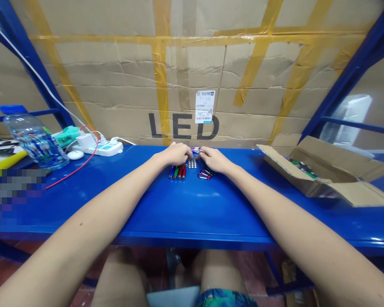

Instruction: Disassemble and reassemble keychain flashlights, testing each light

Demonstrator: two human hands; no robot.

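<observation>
"Our bare forearms [89,221] cross the blue tabletop [192,213]. What lies left to right?"

"We have a blue-capped clear plastic bottle [40,140], then a white power strip [110,148]. Our left hand [176,154] curls just beyond a row of blue, green and red metallic tubes [180,172]."

"Next?"

"Small round silvery pieces [192,163] in rows between our hands, then red looped clips [204,175] beside our bent-fingered right hand [215,160]. We cannot tell whether either hand grips anything. Finally, an open brown cardboard box [291,175]."

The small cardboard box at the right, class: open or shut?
Open: the box has its flaps spread apart, and small items show inside.
</observation>
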